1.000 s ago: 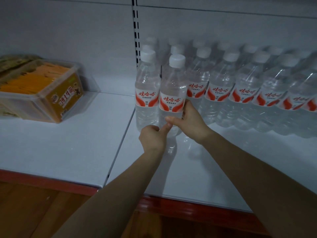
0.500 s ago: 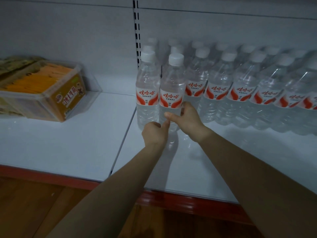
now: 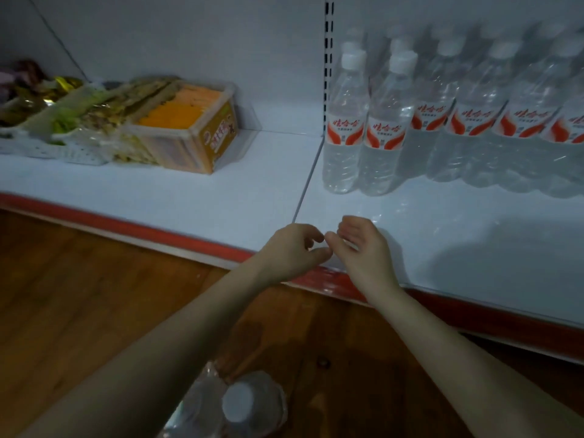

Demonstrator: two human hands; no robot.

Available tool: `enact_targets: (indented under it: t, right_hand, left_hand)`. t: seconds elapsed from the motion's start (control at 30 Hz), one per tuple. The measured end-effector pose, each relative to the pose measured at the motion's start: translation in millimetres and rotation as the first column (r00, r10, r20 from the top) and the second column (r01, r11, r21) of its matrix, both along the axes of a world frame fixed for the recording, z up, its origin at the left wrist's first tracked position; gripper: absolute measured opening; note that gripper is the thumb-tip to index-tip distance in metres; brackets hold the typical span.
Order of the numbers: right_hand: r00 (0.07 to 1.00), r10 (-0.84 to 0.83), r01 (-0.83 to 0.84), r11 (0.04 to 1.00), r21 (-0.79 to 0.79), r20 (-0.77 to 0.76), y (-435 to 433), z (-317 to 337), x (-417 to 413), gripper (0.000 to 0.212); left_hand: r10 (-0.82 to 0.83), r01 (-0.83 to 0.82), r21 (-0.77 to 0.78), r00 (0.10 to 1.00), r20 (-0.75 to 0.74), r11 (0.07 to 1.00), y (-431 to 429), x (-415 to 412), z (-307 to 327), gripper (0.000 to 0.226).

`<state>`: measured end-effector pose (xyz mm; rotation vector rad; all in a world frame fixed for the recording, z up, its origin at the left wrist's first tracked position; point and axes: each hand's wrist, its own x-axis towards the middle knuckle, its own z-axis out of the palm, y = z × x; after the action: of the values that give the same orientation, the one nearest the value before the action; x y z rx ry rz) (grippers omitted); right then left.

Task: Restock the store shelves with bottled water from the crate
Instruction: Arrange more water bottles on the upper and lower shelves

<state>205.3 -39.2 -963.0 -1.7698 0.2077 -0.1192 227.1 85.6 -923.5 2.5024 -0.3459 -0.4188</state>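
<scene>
A: What are the hands doing?

B: Both hold nothing. The left hand [image 3: 292, 249] has its fingers loosely curled, thumb pointing toward the other. The right hand [image 3: 363, 248] is turned palm partly up, fingers relaxed. Their fingertips nearly meet, and whether they touch I cannot tell.

A: Where are they?

B: Over the front of the shelf [image 3: 442, 248], just above its red edge strip [image 3: 158, 230], near the seam between the two shelf boards.

A: And the water?

B: The left front bottle [image 3: 346, 128] and the right front bottle [image 3: 387, 131] stand upright side by side at the left end of the right-hand board, well back from the hands. Behind them and off to the right runs a row of bottles [image 3: 493, 121] with white caps and red-and-white labels, packed close. More water sits low between the forearms: a bottle cap [image 3: 238, 404] with clear plastic round it, and wooden floor [image 3: 79, 295] about it. Crate or wrapped pack, I cannot tell.

A: Anything else on the shelf?

B: On the left board there is a clear tub [image 3: 189, 134] of orange packets, and just beside it white baskets [image 3: 47, 150] of snack packets. A slotted upright [image 3: 328, 58] runs up the back wall above the seam.
</scene>
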Motion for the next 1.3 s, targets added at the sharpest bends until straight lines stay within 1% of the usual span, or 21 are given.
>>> enact_targets:
  t: [0.1, 0.2, 0.23, 0.3, 0.4, 0.47, 0.53, 0.6, 0.67, 0.77, 0.87, 0.97, 1.07, 1.2, 1.3]
  right_hand:
    - [0.986, 0.153, -0.152, 0.988, 0.014, -0.069, 26.2, -2.9, -19.6, 0.039]
    - [0.948, 0.309, -0.308, 0.951, 0.02, -0.075, 52.6, -4.5, -32.5, 0.023]
    - [0.925, 0.37, -0.371, 0.929, -0.001, -0.088, 60.9, -4.0, -35.6, 0.022]
    - [0.871, 0.479, -0.485, 0.874, -0.031, -0.113, 76.0, -1.5, -40.7, 0.026]
    - [0.79, 0.596, -0.608, 0.791, -0.067, -0.144, 101.6, 4.2, -46.5, 0.035]
    - [0.725, 0.667, -0.685, 0.723, -0.085, -0.17, 116.2, 8.7, -50.7, 0.037]
    - [0.677, 0.707, -0.734, 0.669, -0.118, -0.204, 126.5, 9.2, -54.1, 0.042]
    - [0.642, 0.724, -0.765, 0.624, -0.159, -0.25, 133.8, 8.4, -56.3, 0.047]
    - [0.609, 0.741, -0.793, 0.582, -0.183, -0.282, 139.4, 7.3, -58.0, 0.046]
    - [0.575, 0.756, -0.817, 0.551, -0.171, -0.313, 145.8, 5.6, -58.9, 0.044]
    - [0.578, 0.745, -0.814, 0.553, -0.175, -0.334, 150.7, 1.8, -57.5, 0.049]
    - [0.598, 0.734, -0.801, 0.566, -0.198, -0.323, 152.0, 0.7, -55.5, 0.052]
    - [0.628, 0.713, -0.778, 0.591, -0.213, -0.312, 150.0, 3.0, -52.9, 0.053]
    - [0.645, 0.702, -0.764, 0.602, -0.232, -0.302, 146.9, 5.2, -50.5, 0.06]
    - [0.643, 0.725, -0.765, 0.593, -0.252, -0.246, 144.1, 16.0, -47.8, 0.067]
  left_hand:
    - [-0.011, 0.019, 0.08, 0.995, -0.098, 0.997, 34.9, -21.9, 7.3, 0.041]
    - [0.006, 0.013, 0.119, 0.988, -0.156, 0.993, 68.3, -44.9, 16.5, 0.042]
    - [0.014, 0.011, 0.146, 0.985, -0.172, 0.989, 79.0, -52.2, 19.5, 0.042]
    - [0.016, 0.024, 0.202, 0.981, -0.193, 0.979, 96.9, -64.5, 23.3, 0.043]
    - [0.019, 0.03, 0.227, 0.977, -0.212, 0.973, 121.7, -83.7, 28.0, 0.038]
    - [0.037, 0.023, 0.292, 0.979, -0.2, 0.956, 135.1, -93.1, 27.9, 0.038]
    - [0.063, 0.013, 0.379, 0.98, -0.188, 0.925, 147.0, -98.1, 23.0, 0.044]
    - [0.094, 0.008, 0.451, 0.975, -0.202, 0.893, 158.5, -101.6, 14.5, 0.05]
    - [0.111, 0.019, 0.507, 0.968, -0.224, 0.862, 168.2, -104.5, 4.8, 0.047]
    - [0.154, -0.031, 0.536, 0.97, -0.187, 0.843, 177.4, -107.3, -6.1, 0.048]
    - [0.179, -0.105, 0.513, 0.979, -0.097, 0.852, 182.4, -106.1, -8.4, 0.041]
    - [0.179, -0.135, 0.472, 0.983, -0.05, 0.871, 184.9, -102.7, -6.4, 0.032]
    - [0.174, -0.161, 0.42, 0.985, 0.008, 0.893, 182.9, -97.6, 5.3, 0.027]
    - [0.111, -0.121, 0.381, 0.993, 0.049, 0.917, 176.0, -89.2, 25.0, 0.03]
    - [0.044, -0.072, 0.341, 0.995, 0.091, 0.937, 166.4, -82.5, 42.5, 0.031]
